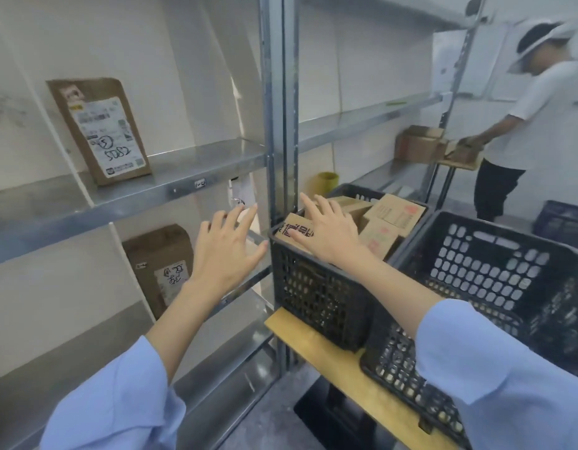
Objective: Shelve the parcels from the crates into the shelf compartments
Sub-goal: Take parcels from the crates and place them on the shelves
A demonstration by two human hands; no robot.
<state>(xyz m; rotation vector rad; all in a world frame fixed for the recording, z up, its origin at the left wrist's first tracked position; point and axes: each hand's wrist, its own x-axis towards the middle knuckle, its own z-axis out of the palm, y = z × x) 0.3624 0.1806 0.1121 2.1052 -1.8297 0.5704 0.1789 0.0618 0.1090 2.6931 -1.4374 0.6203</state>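
Two parcels point(101, 131) stood shelved at left; several remained in the far crate point(316, 287); both hands, left hand point(227, 251) and right hand point(326, 232), reached spread-fingered, holding nothing.

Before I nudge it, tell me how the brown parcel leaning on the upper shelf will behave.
The brown parcel stands tilted on a narrow edge, so it will probably topple rather than slide. It looks thin for its height, so likely light. Its slightly rumpled brown wrap suggests some give.

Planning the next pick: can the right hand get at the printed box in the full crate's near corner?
Likely yes: the right hand rests open on the box, atop the crate, nothing else covering it.
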